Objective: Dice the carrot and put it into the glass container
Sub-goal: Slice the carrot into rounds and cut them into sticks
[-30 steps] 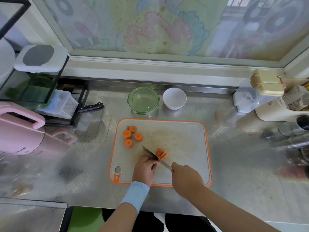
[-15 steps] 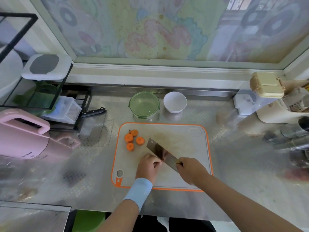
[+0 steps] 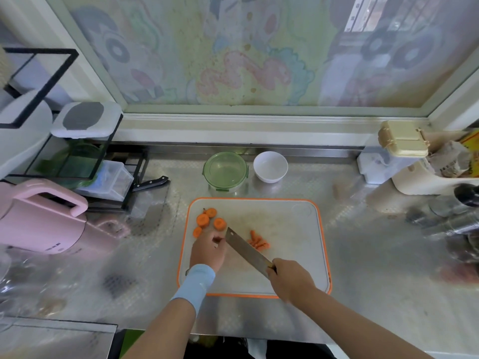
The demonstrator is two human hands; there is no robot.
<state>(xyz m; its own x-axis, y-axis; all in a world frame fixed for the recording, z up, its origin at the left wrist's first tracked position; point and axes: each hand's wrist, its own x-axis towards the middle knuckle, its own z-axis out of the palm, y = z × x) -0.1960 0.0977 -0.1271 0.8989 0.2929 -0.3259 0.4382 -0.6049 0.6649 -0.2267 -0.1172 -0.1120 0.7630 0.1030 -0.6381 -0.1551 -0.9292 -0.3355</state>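
A grey cutting board (image 3: pixel 290 255) with an orange rim lies on the steel counter. Several round carrot slices (image 3: pixel 208 220) sit at its upper left. A small pile of cut carrot sticks (image 3: pixel 258 242) lies right of the blade. My right hand (image 3: pixel 291 281) grips the handle of a cleaver (image 3: pixel 246 251), whose blade angles up and left with its flat side showing. My left hand (image 3: pixel 208 251) rests on the board left of the blade, fingers curled near the slices; whether it holds a piece is hidden. The round glass container (image 3: pixel 225 171) with green clips stands behind the board.
A white bowl (image 3: pixel 270 167) stands right of the container. A pink kettle (image 3: pixel 41 216) and a black rack with a knife (image 3: pixel 150 183) occupy the left. A cream tub (image 3: pixel 425 172) and metal items (image 3: pixel 456 218) crowd the right edge.
My left hand has slid left off the cut sticks toward the round slices. The cleaver has lifted and tilted, and the cut sticks now lie uncovered right of the blade.
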